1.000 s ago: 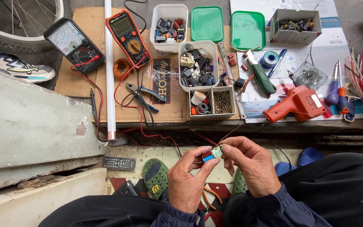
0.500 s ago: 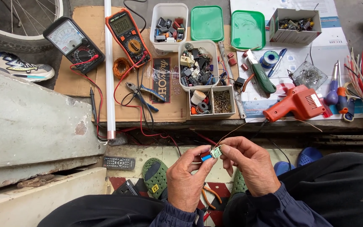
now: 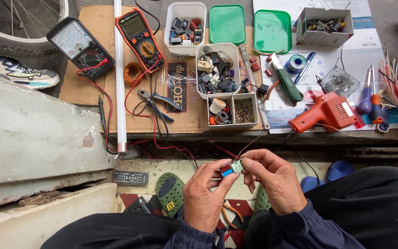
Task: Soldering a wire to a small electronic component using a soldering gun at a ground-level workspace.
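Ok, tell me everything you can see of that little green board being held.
The small green circuit board is roughly square, with a blue component at its lower left edge. It is pinched between the fingertips of the left hand and the right hand, held above the tiled floor in front of the workbench edge. Thin wires rise from it toward the bench. Finer details are too small to tell.

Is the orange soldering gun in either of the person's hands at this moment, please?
No, the orange soldering gun lies on the paper on the floor, while the left hand and right hand pinch a small green circuit board.
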